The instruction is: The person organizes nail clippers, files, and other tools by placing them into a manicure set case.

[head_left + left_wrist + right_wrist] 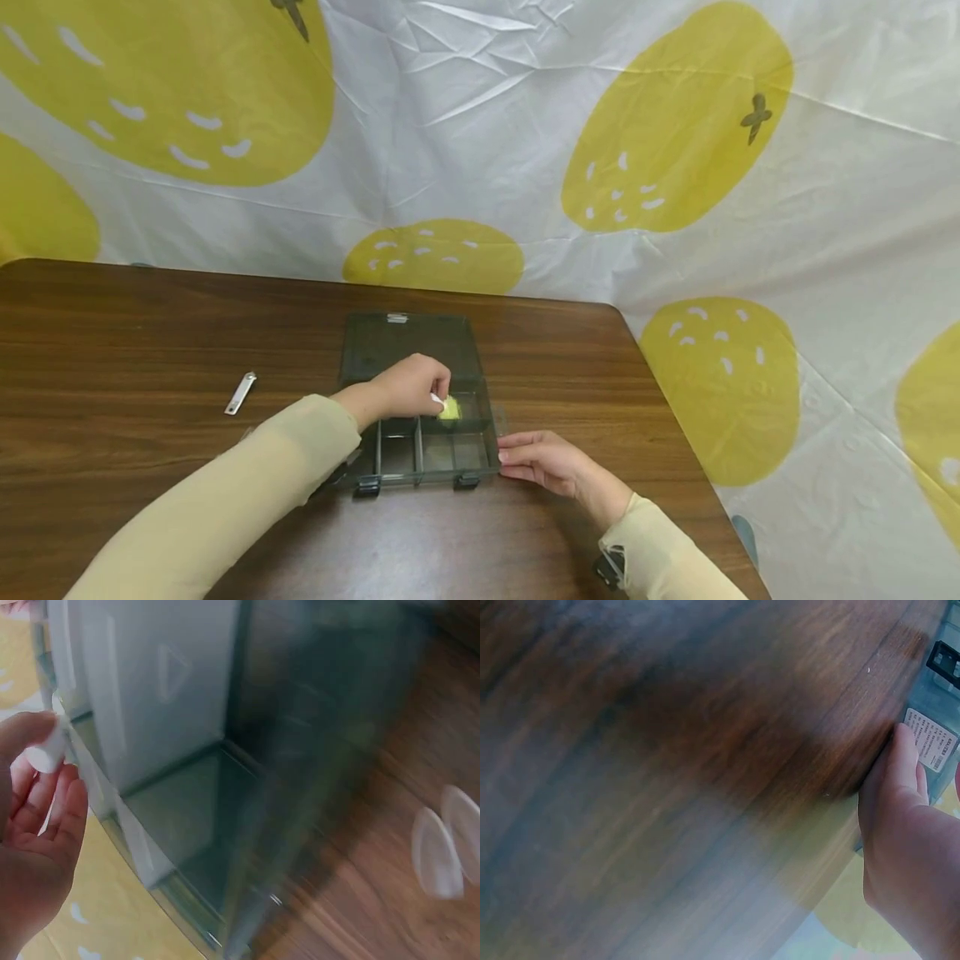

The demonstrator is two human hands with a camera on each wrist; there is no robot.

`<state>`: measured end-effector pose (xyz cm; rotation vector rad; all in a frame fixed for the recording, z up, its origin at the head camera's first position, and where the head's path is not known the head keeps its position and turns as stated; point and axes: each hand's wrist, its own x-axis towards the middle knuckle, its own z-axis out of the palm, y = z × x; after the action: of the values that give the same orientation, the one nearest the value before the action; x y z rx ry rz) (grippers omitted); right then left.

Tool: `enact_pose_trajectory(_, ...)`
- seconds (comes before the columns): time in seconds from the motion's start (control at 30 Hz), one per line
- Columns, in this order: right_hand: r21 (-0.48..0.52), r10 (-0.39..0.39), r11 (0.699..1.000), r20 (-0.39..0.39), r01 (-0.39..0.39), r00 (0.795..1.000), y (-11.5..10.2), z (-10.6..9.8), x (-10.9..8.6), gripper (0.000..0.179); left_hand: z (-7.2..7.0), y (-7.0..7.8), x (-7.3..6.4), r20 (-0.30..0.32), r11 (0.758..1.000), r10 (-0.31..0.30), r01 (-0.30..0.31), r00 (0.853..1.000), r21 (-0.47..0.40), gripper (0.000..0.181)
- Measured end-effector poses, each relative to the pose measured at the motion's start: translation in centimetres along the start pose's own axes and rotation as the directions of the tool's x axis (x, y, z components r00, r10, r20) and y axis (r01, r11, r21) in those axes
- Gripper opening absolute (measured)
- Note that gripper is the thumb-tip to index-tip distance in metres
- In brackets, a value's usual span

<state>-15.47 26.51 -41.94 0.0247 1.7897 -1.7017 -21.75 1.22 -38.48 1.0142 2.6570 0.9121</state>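
Currently left hand (411, 387) pinches white piece (437, 403), just left of yellow item (452, 410), over organizer box (405, 478); right hand (546, 462), fingers straight, touches box's right side.

White piece (46, 755) partly covered by left fingers (73, 804). Label print (930, 740) too small for reading. Box (922, 691) cut off in right wrist view.

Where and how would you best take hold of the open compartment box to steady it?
Likely by the right side wall of the compartment box, coming from the right with straight fingers, where the right hand touches it. This wall stands upright; the lid lies folded back at the far edge and latches stick out along the near one, so those sides look more awkward.
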Motion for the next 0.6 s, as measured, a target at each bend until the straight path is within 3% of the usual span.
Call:
enact_pose_trajectory(0.2, 0.021, -0.054, 0.998, 0.076, 0.053, 0.996, 1.1, -1.3, 0.6, 0.068, 0.2, -0.4, -0.1, 0.025, 0.999, 0.031, -0.031, 0.999, 0.026, 0.012)
enact_pose_trajectory(0.43, 0.001, 0.009, 1.000, -0.001, -0.009, 1.000, -0.2, 0.1, -0.1, 0.056, 0.3, -0.4, 0.3, 0.046, 0.999, 0.022, -0.023, 0.999, 0.023, 0.010)
enact_pose_trajectory(0.6, 0.009, 0.023, 1.000, -0.014, -0.023, 1.000, -0.5, 0.3, -0.2, 0.049, 0.4, -0.2, 0.6, 0.004, 0.999, 0.009, -0.009, 1.000, -0.039, 0.009)
